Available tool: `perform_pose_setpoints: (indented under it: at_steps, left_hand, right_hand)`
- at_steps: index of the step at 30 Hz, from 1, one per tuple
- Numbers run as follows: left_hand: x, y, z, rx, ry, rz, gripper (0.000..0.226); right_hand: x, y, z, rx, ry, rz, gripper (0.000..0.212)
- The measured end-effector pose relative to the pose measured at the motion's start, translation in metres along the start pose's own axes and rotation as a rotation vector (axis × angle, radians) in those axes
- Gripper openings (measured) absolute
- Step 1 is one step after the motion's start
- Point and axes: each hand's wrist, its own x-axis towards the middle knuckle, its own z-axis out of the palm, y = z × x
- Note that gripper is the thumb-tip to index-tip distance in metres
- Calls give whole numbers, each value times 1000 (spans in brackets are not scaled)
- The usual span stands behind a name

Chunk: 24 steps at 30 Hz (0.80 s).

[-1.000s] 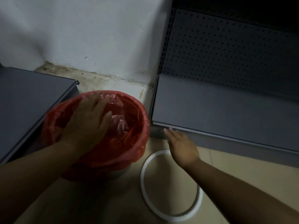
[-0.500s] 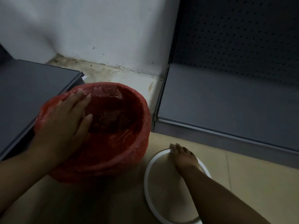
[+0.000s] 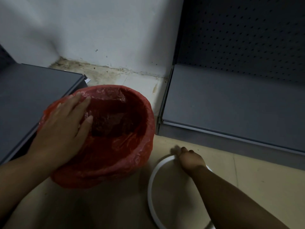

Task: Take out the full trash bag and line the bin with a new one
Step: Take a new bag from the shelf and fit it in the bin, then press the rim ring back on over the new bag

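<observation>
At frame centre-left, the red bag (image 3: 115, 138) already drapes over the bin's rim. The left hand (image 3: 66, 128) presses flat and open on it; the right hand (image 3: 189, 158) curls around the white ring (image 3: 152, 179) on the floor, seemingly left to fit.

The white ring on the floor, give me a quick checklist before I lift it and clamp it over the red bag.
1. Red bag folded over the bin's rim all round: ok on the sides in view; the side under the left hand cannot tell.
2. Left hand steadying the bin: ok, it lies flat on the bag at the near left rim.
3. Right hand has a grip on the white ring: cannot tell, fingers are at its far edge but blurred.
4. Ring whole: ok where visible; part is hidden under the arm and cut off by the frame.
5. Path from ring to bin: ok, bare floor between them.
</observation>
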Motion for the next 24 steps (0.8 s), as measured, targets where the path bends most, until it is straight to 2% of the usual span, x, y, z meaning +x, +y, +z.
perform_pose_setpoints:
  at_steps: [4,11,15,21,24]
  left_hand:
    - [5,1,1,35,8,34,72]
    - [10,18,-14,11,23,83,64]
    - [18,21,-20,31,26,113,61]
    - [29,11,-26,8,32,114,57]
    - [34,-3,-33,5,35,100,64]
  right_hand:
    - [-4,4,-11,-1,20,87,40]
    - [-39,6,-62,-147,71,-9,35]
    - [-68,5,-104,-226,170,-82,32]
    - [-97,-23,-182,-287,213,-146,28]
    - [-97,-44,-215,-285,244,-132,21]
